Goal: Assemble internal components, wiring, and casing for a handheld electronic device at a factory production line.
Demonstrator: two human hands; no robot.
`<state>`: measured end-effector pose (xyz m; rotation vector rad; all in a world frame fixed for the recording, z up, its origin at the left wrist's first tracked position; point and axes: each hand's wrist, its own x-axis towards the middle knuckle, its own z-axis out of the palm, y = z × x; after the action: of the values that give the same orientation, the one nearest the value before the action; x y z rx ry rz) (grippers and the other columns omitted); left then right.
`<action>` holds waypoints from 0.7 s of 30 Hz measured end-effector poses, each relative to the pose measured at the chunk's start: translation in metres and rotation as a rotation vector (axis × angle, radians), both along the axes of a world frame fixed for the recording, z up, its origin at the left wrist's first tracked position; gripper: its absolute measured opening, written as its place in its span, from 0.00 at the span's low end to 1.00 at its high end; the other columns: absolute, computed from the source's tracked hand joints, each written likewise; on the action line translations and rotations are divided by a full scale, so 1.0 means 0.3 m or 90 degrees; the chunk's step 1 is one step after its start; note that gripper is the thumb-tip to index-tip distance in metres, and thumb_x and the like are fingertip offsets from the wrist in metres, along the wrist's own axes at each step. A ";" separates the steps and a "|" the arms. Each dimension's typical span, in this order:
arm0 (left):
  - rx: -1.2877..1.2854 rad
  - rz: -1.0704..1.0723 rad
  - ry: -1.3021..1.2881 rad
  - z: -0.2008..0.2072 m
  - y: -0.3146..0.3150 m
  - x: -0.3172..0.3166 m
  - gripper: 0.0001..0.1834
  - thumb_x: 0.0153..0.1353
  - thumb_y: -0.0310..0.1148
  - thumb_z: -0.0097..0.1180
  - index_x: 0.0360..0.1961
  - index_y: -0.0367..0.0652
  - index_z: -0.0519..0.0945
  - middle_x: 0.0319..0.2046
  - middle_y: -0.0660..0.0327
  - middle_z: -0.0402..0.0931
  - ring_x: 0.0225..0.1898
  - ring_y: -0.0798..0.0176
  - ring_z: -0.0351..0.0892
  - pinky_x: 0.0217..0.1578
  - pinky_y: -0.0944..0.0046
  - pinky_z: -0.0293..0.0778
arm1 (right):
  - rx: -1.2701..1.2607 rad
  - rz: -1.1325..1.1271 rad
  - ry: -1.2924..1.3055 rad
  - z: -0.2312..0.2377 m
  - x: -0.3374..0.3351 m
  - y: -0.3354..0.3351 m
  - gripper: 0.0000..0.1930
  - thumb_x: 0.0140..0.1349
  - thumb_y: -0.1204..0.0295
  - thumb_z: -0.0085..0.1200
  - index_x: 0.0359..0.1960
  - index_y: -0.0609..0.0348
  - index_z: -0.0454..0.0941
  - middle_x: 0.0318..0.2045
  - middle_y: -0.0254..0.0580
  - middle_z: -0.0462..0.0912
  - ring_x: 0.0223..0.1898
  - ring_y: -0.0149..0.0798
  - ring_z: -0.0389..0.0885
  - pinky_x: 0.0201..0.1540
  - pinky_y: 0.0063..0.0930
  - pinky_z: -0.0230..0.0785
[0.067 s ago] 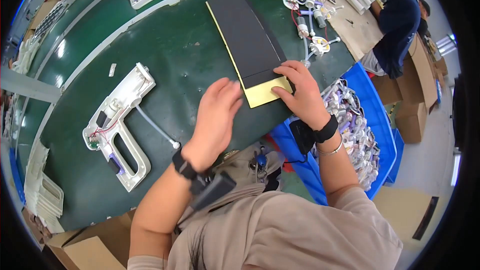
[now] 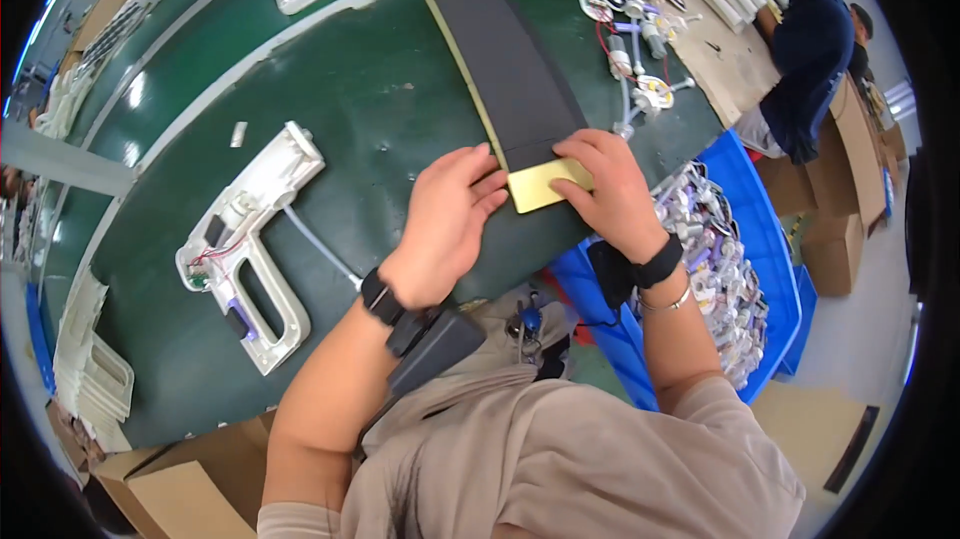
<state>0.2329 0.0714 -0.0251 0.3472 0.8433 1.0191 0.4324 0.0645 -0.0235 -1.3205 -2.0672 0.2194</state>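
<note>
A long black foam-like sheet [image 2: 505,64] with a yellow layer along its left edge lies on the green table. At its near end a bare yellow part [image 2: 534,187] shows, and a thin line crosses the black just above it. My right hand [image 2: 612,184] grips the right side of that end, thumb on the yellow and fingers bent over the black edge. Against the left edge rests my left hand [image 2: 450,219], its fingers stretched out and slightly apart, touching near the corner. The undersides of the fingers are hidden.
A white handheld housing [image 2: 250,249] with wires and a grey tube lies on the left. Assorted wired parts [image 2: 635,39] sit at the far right. A blue bin [image 2: 765,269] full of small parts stands by my right arm. Another person [image 2: 808,49] works beyond it.
My left hand has moved right and now meets the sheet's left edge. My right hand stays at the yellow end. The whole view has shifted slightly.
</note>
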 end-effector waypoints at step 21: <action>0.084 -0.019 0.160 -0.127 0.159 0.068 0.06 0.59 0.30 0.56 0.28 0.39 0.77 0.21 0.64 0.72 0.21 0.70 0.71 0.24 0.67 0.70 | 0.091 0.078 -0.091 0.003 -0.115 0.053 0.15 0.48 0.79 0.57 0.40 0.58 0.77 0.40 0.45 0.75 0.44 0.49 0.75 0.44 0.38 0.71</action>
<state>0.2534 0.1190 -0.0632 0.6073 0.9950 1.0185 0.3978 0.0803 -0.0225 -1.1536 -2.2415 0.0293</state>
